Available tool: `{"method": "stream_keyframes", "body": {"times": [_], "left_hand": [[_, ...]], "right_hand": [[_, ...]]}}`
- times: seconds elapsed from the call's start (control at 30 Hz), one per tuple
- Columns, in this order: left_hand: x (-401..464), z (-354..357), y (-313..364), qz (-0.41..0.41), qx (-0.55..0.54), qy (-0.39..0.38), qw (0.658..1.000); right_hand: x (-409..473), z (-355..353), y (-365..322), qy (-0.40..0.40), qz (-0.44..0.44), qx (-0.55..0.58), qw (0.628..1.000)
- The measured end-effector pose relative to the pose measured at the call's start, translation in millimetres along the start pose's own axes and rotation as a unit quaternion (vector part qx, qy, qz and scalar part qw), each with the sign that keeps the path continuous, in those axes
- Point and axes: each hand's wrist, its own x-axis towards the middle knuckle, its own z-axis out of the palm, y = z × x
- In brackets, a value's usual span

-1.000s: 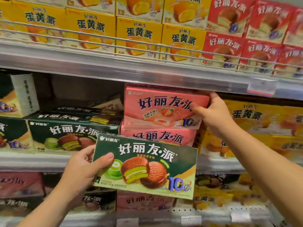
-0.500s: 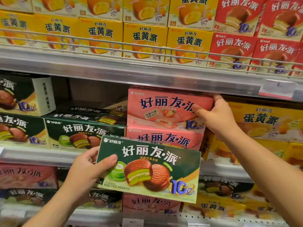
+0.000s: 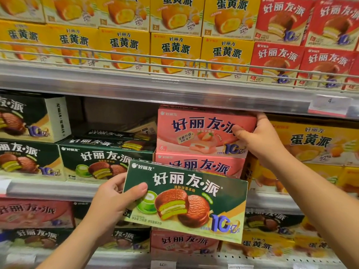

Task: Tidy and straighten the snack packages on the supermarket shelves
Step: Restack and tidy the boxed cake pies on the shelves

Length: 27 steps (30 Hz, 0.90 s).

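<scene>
My left hand [image 3: 112, 199] grips the left end of a dark green matcha pie box [image 3: 194, 199], held off the shelf in front of the middle shelf, tilted slightly down to the right. My right hand [image 3: 258, 140] grips the right end of the upper pink strawberry pie box [image 3: 198, 131], thumb on its front face, fingers over the top corner. That box lies on a second pink box [image 3: 200, 164] on the middle shelf [image 3: 50, 188].
Green pie boxes [image 3: 104, 158] fill the middle shelf left of the pink stack, with a dark gap [image 3: 116, 113] above them. Yellow boxes [image 3: 314, 144] stand to the right. The upper shelf [image 3: 155, 84] holds yellow and red boxes behind a wire rail. Lower shelves hold mixed boxes.
The view has shifted slightly, so the shelves sit a little lower and further right in the frame. Both hands keep their grips; the green box stays in front of the pink stack.
</scene>
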Motion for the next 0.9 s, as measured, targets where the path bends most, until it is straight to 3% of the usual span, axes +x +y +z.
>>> {"method": "stream_keyframes", "body": {"times": [0.13,0.23,0.37,0.5,0.57,0.67,0.9], "left_hand": [[0,1,2,0.004,-0.016,0.003,1.0],[1,0,4,0.003,-0.016,0.001,1.0],[2,-3,4,0.0,-0.01,-0.003,1.0],[2,-5,6,-0.001,0.0,0.001,1.0],[2,-6,9,-0.001,-0.003,0.009,1.0],[-1,-15,16,0.011,-0.002,0.016,1.0],[-10,-71,34,0.043,0.022,0.025,0.999]], "right_hand": [[-9,-5,-4,0.002,0.012,-0.036,0.999],[-36,-9,-4,0.036,0.0,-0.128,0.991],[-94,12,1,0.063,-0.163,-0.207,0.963],[-109,20,-7,-0.002,-0.183,-0.171,0.968],[-111,22,-16,-0.079,-0.189,-0.191,0.96],[-114,32,-24,-0.205,-0.187,-0.279,0.919],[-108,79,-61,-0.33,-0.163,-0.362,0.856]]}}
